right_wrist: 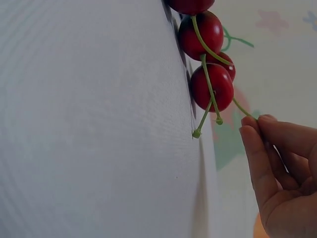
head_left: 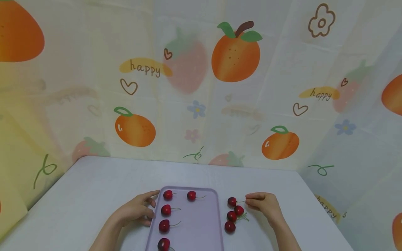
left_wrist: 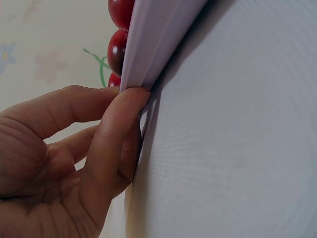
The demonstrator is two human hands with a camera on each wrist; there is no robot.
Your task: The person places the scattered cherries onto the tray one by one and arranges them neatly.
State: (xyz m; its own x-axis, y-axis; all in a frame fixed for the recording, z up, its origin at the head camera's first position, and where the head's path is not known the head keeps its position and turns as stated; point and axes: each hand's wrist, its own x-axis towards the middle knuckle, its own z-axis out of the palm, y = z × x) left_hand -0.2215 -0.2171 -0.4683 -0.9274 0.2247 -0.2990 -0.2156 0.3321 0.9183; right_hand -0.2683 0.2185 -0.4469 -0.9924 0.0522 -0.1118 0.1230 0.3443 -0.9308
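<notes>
A lilac tray (head_left: 198, 223) lies on the white table, with several dark red cherries (head_left: 165, 226) along its left side and one cherry (head_left: 191, 196) near its top middle. My left hand (head_left: 138, 209) holds the tray's left edge; its thumb (left_wrist: 131, 106) presses the outer wall, with the other fingers bent beside it. Right of the tray, several more cherries (head_left: 231, 216) sit in a close group. My right hand (head_left: 263, 205) pinches the stem (right_wrist: 242, 108) of the farthest cherry (head_left: 232, 201) between thumb and fingertips. That cherry is partly hidden behind others in the right wrist view.
The white table (head_left: 125, 170) extends around the tray on both sides. Behind it hangs a pale curtain (head_left: 201, 139) printed with oranges, strawberries and flowers, and it continues along the left and right sides.
</notes>
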